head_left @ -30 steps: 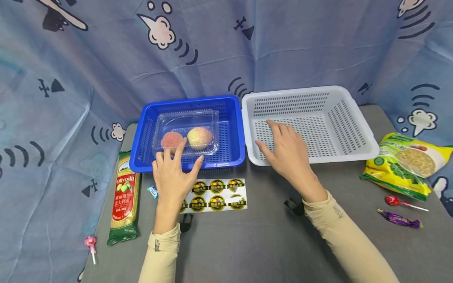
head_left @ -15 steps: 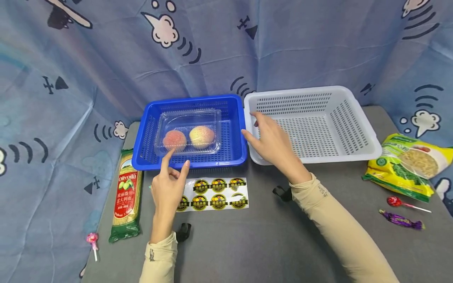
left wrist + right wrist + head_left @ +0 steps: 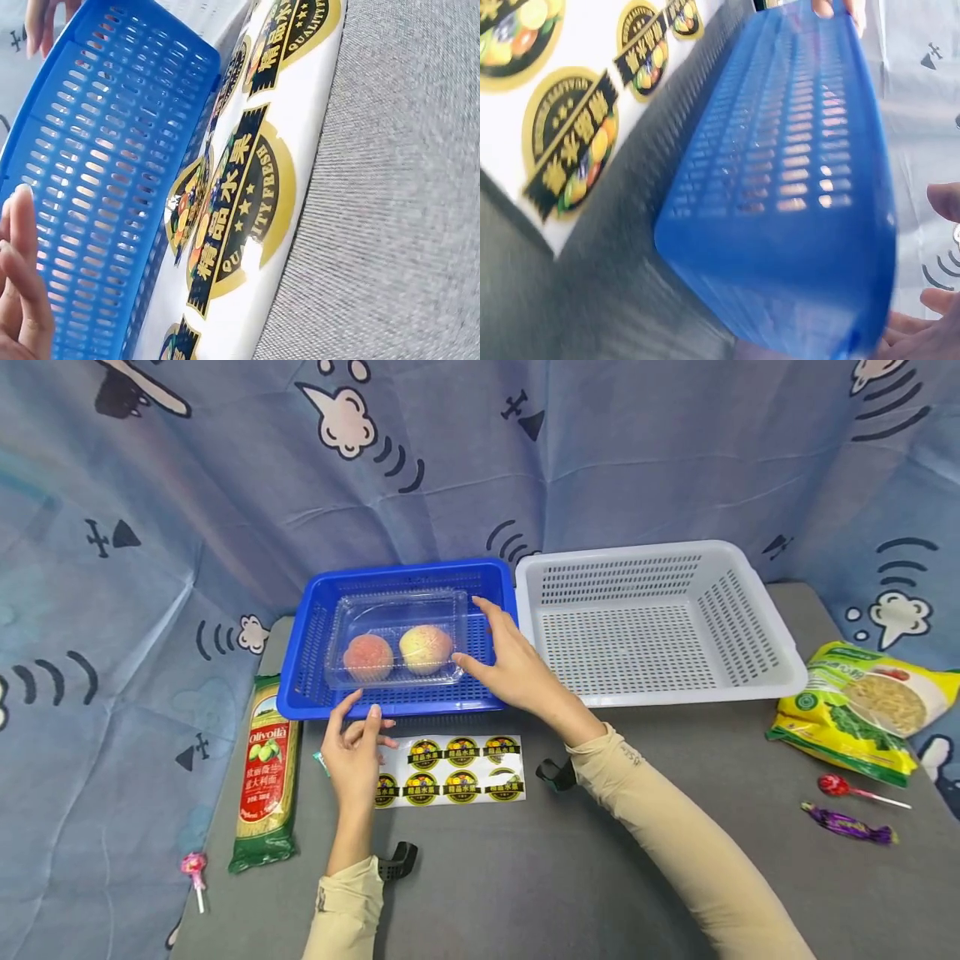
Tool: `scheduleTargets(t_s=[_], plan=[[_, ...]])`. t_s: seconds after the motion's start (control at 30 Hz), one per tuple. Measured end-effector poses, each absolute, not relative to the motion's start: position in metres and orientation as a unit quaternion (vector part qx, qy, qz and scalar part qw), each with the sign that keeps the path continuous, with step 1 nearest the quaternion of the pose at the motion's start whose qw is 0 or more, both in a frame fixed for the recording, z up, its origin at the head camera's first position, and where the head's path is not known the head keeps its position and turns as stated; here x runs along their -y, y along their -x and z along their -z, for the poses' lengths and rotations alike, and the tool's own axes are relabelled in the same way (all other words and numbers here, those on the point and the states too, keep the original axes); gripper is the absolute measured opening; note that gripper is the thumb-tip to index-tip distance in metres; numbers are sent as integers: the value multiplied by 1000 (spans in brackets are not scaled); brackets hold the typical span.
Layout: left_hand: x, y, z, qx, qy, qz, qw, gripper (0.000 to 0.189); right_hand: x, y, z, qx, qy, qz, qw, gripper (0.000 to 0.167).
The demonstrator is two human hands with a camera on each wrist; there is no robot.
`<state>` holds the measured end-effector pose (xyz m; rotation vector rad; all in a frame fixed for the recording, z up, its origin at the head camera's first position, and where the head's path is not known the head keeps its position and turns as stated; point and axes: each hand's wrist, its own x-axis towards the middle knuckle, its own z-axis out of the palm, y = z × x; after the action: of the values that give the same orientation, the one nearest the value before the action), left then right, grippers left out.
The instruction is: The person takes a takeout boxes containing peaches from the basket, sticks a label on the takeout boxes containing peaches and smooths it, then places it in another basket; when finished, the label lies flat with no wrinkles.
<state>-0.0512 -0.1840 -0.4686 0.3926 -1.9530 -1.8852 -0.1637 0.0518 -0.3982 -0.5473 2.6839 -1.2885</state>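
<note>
A clear plastic clamshell box (image 3: pixel 405 610) lies inside the blue basket (image 3: pixel 405 712), holding a red peach (image 3: pixel 368 657) and a yellowish peach (image 3: pixel 425 649). My right hand (image 3: pixel 513 664) is over the basket's right side, thumb and fingers spread near the box's right edge. At the basket's front rim is my left hand (image 3: pixel 352 756), its fingers loosely bent and holding nothing. Beneath and beside that hand lies a white sheet of round fruit stickers (image 3: pixel 461 772). Through the slots of the basket wall (image 3: pixel 90 172), the left wrist view shows hints of the peaches.
A light grey basket (image 3: pixel 675 697) adjoins the blue one on the right. Noodles in a yellow-green bag (image 3: pixel 855 710), a red lollipop (image 3: pixel 832 785) and a purple candy (image 3: pixel 847 825) lie at right. Spaghetti (image 3: pixel 264 777) and a pink lollipop (image 3: pixel 193 865) are at left. A curtain (image 3: pixel 450 460) hangs behind.
My right hand has moved left from over the grey basket to the blue basket's right side. My left hand has drawn back from the box toward the front rim.
</note>
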Motion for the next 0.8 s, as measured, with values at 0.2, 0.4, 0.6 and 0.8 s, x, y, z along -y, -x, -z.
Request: scheduleTargets(t_s=[0.2,0.4,0.6,0.8], plan=[[184,52,468,684,-146,688,192,49,-32,165,403,-897,183,392,87,96],[184,51,466,683,-154,689,187,46,-19,168,401,-912,174,355,110,98],[184,50,465,688,-168,683,177,43,-12,171,401,-894,155,392,153,96],[183,51,465,689,-172,683,170,37,-9,175,408,-869,137,439,184,93]])
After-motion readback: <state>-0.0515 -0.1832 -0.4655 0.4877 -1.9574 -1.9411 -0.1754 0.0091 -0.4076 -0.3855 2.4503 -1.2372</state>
